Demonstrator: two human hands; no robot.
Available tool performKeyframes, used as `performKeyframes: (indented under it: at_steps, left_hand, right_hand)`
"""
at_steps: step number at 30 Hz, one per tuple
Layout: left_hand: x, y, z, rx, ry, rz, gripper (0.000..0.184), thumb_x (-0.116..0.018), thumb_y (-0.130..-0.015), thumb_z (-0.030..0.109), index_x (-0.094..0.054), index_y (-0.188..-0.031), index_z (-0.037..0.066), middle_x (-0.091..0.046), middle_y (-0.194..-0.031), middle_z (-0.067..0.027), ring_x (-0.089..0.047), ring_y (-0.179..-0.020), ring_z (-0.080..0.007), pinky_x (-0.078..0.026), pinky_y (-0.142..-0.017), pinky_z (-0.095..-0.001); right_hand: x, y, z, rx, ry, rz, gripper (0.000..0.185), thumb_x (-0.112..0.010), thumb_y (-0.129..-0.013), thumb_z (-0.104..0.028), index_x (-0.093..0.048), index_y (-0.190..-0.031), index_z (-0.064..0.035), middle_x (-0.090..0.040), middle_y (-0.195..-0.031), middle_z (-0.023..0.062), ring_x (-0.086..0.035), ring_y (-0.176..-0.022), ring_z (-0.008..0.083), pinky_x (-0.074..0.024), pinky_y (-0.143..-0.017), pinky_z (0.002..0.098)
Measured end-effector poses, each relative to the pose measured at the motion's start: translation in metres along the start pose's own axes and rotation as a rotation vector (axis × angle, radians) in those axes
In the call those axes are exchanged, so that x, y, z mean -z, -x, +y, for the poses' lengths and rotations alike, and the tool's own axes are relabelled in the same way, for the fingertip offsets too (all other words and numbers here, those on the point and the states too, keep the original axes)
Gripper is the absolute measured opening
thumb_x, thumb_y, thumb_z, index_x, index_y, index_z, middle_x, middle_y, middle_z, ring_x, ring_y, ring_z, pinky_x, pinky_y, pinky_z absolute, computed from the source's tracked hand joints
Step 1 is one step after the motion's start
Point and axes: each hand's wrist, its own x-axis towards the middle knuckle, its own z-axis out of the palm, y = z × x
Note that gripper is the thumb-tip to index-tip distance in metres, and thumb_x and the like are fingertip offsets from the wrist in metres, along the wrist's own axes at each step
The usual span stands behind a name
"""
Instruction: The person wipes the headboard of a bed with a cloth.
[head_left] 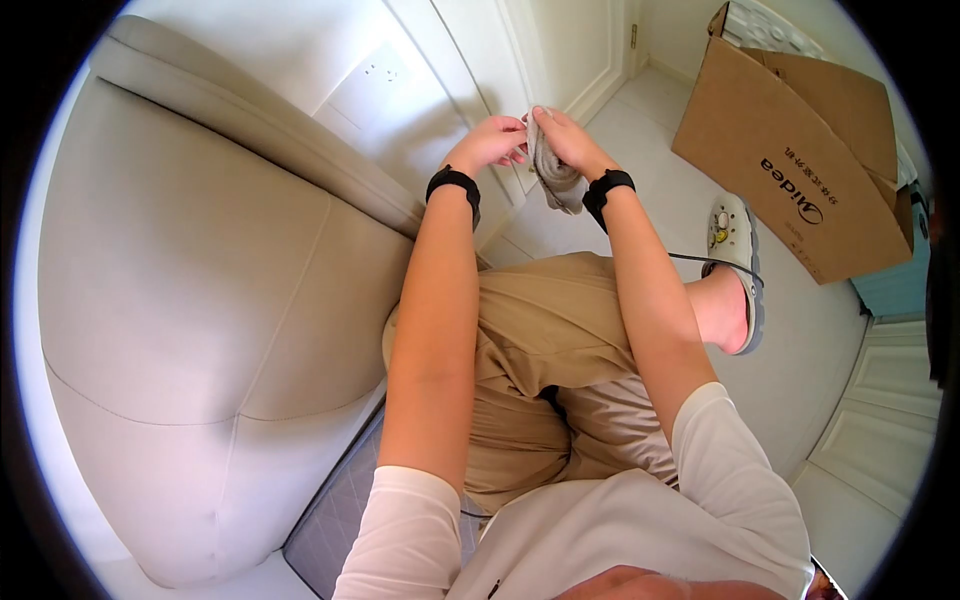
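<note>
I count two hands on my feed, both raised together beyond the knees. The right hand (570, 140) is closed around one rolled grey-beige cloth (558, 182), thumb along its upper end, with the rest of the roll hanging below the palm. The left hand (492, 143) is just beside the cloth's upper end, fingers partly curled; I cannot tell from here whether its fingertips pinch the fabric or only come close. The cloth is in mid-air over the pale floor (640, 140). I see two black wristbands, the left wristband (455, 192) and the right wristband (604, 196), one on each wrist. Below the forearms are the tan trousers (550, 310), and to the right one bare ankle in a single pale clog (733, 240) with small charms on it. One thin dark cord (690, 257) runs across to that clog. I also count one open cardboard box (790, 150) printed "Midea", near the clog, and one large beige padded seat (200, 250) on the left.
</note>
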Motion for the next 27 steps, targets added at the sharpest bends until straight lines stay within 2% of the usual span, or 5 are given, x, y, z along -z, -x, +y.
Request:
performKeyframes:
  at_steps: [3, 6, 15, 21, 27]
  left_hand:
    - [0.002, -0.005, -0.002, -0.034, -0.052, -0.021, 0.030, -0.057, -0.100, 0.033, -0.067, -0.108, 0.006, -0.069, -0.095, -0.0025, -0.068, -0.086, -0.0134, -0.053, -0.073, -0.0287]
    - [0.002, -0.012, -0.005, -0.097, -0.046, 0.126, 0.026, -0.059, -0.098, 0.028, -0.070, -0.106, 0.005, -0.071, -0.093, -0.0025, -0.068, -0.083, -0.0150, -0.051, -0.075, -0.0295]
    - [0.008, -0.037, -0.022, -0.120, -0.146, 0.550, 0.036, -0.059, -0.092, 0.034, -0.070, -0.103, 0.002, -0.074, -0.096, -0.0169, -0.070, -0.090, -0.0334, -0.053, -0.084, -0.0403]
    - [0.016, -0.042, -0.030, -0.137, -0.059, 0.621, 0.038, -0.059, -0.091, 0.035, -0.071, -0.104, 0.001, -0.075, -0.100, -0.0196, -0.070, -0.094, -0.0354, -0.053, -0.085, -0.0419]
    - [0.011, -0.034, -0.018, -0.171, -0.015, 0.857, 0.036, -0.058, -0.093, 0.034, -0.070, -0.100, 0.001, -0.074, -0.097, -0.0195, -0.070, -0.093, -0.0372, -0.054, -0.083, -0.0438]
  right_hand:
    - [-0.003, 0.001, -0.003, -0.072, 0.007, 0.007, 0.060, -0.041, -0.109, -0.047, -0.060, -0.128, 0.0065, -0.070, -0.117, 0.0156, -0.062, -0.109, 0.0233, -0.0463, -0.101, 0.0359]
    - [-0.001, 0.008, -0.017, -0.194, 0.057, 0.027, 0.065, -0.041, -0.108, -0.051, -0.061, -0.127, 0.0077, -0.071, -0.115, 0.0176, -0.063, -0.108, 0.0242, -0.0465, -0.101, 0.0367]
    - [-0.001, 0.009, -0.022, -0.143, 0.108, -0.019, 0.076, -0.038, -0.107, -0.056, -0.058, -0.134, 0.0118, -0.065, -0.133, 0.0218, -0.060, -0.123, 0.0280, -0.0417, -0.109, 0.0373]
    - [-0.001, 0.017, -0.032, -0.101, -0.042, -0.127, 0.070, -0.040, -0.108, -0.052, -0.058, -0.136, 0.0100, -0.063, -0.138, 0.0202, -0.058, -0.127, 0.0269, -0.0393, -0.112, 0.0357]
    - [0.001, 0.010, -0.025, -0.082, -0.166, -0.209, 0.067, -0.042, -0.108, -0.051, -0.059, -0.137, 0.0072, -0.061, -0.142, 0.0181, -0.056, -0.130, 0.0255, -0.0363, -0.114, 0.0342]
